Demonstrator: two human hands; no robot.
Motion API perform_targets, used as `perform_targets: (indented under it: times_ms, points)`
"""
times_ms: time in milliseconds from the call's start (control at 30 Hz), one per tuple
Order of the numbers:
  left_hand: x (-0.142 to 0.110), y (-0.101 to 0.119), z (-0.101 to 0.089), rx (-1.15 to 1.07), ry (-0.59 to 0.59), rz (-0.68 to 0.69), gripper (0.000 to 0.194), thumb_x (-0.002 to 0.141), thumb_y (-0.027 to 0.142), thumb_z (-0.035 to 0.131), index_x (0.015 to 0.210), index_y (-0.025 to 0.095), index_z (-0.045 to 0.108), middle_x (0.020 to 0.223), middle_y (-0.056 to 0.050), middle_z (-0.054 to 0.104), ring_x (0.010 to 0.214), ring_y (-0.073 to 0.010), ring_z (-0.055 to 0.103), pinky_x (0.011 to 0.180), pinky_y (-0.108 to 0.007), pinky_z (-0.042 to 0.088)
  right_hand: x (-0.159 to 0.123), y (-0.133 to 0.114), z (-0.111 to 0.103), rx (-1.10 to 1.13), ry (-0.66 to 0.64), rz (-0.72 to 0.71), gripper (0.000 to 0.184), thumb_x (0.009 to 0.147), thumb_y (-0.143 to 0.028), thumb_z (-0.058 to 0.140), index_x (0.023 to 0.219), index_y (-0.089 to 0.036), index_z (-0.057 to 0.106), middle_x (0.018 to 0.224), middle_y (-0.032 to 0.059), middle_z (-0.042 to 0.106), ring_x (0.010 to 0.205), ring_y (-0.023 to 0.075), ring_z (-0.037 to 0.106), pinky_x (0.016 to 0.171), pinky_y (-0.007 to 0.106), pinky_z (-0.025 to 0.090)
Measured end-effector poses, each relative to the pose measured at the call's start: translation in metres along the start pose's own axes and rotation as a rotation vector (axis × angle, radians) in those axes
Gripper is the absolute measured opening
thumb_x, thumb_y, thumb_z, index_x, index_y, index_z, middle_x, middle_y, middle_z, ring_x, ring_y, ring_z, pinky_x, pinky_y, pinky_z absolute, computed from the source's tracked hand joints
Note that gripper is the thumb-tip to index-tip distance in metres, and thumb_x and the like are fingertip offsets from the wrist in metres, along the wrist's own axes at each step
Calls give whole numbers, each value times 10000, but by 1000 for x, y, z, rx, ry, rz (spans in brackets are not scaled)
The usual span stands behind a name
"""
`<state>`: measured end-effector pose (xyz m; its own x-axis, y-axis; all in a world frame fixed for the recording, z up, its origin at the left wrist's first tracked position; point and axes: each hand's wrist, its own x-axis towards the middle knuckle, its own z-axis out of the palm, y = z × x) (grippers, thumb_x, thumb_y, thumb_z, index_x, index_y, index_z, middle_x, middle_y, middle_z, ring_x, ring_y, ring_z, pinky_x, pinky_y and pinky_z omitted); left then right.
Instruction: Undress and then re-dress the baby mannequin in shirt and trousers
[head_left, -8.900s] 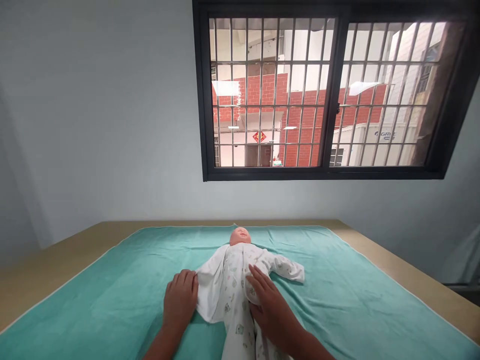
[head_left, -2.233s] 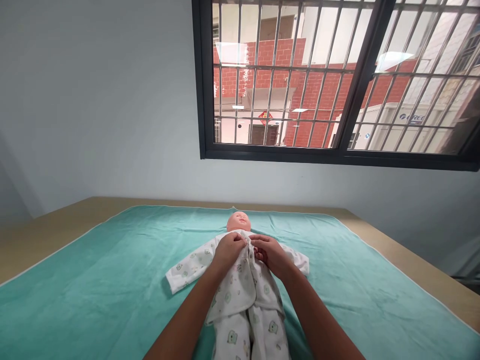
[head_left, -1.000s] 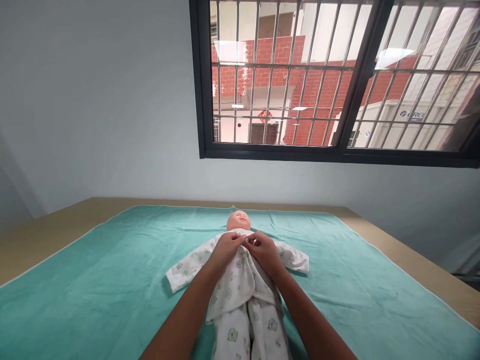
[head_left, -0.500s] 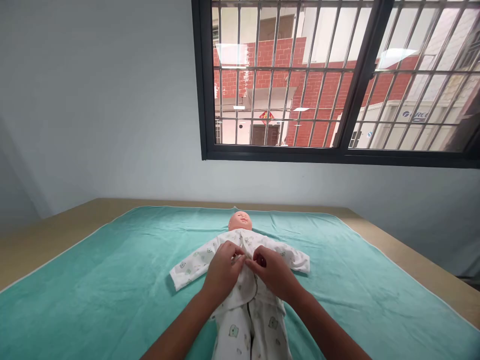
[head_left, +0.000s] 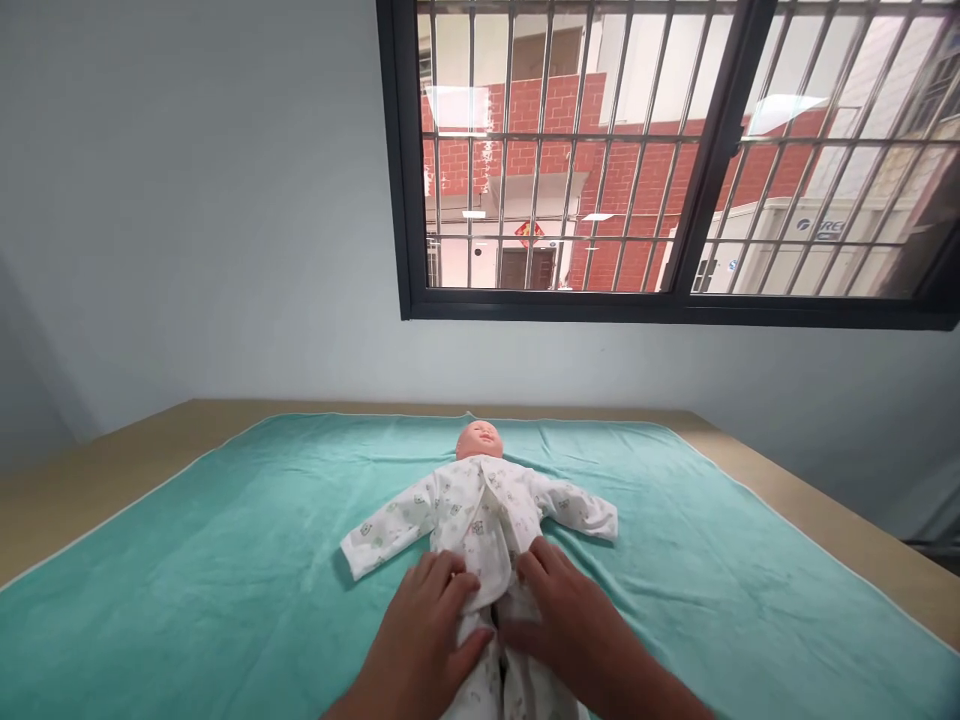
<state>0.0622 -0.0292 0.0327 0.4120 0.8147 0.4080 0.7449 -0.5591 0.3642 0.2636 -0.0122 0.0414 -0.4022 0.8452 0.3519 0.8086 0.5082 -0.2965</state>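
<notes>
A doll (head_left: 480,437) lies on its back, head away from me, in a white printed jacket (head_left: 480,530) with both sleeves spread outward. Over the jacket's lower left side rests my left hand (head_left: 431,620), open, its fingers bent and the thumb apart. My right hand (head_left: 562,615) is also open, fingertips at the lower right side of the jacket and thumb slightly blurred. Between the hands hangs the jacket's rounded front edge. Matching white trousers (head_left: 474,695) show below, partly hidden by my hands.
A turquoise cloth (head_left: 247,560) with soft wrinkles lies under the doll. It covers most of a wooden table (head_left: 810,500) that stands against a grey wall (head_left: 225,250). A dark-framed barred window (head_left: 540,306) is above.
Both hands have left the pinch at the doll's chest, moved down toward me to the jacket's lower part and opened. The jacket's upper front is now uncovered.
</notes>
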Motion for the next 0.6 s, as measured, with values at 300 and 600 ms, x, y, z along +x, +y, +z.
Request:
perform_targets:
  times_ms: [300,600]
  points:
    - [-11,-4,-1,22,134,138,141,945,143,400,893,198,519,860,-46,561,786,-196,493,698,-351,399,-10,4,-9,143,6,0,229,950,-259,477,728,-204,490,814,8,559,757,149,535,666,271,413]
    - [-14,-10,-4,-46,24,148,127,933,188,419,822,204,478,802,-23,547,767,-175,503,675,-312,396,-12,2,-4,151,-20,195,202,877,-328,541,733,-213,459,756,-17,551,651,134,484,583,259,317]
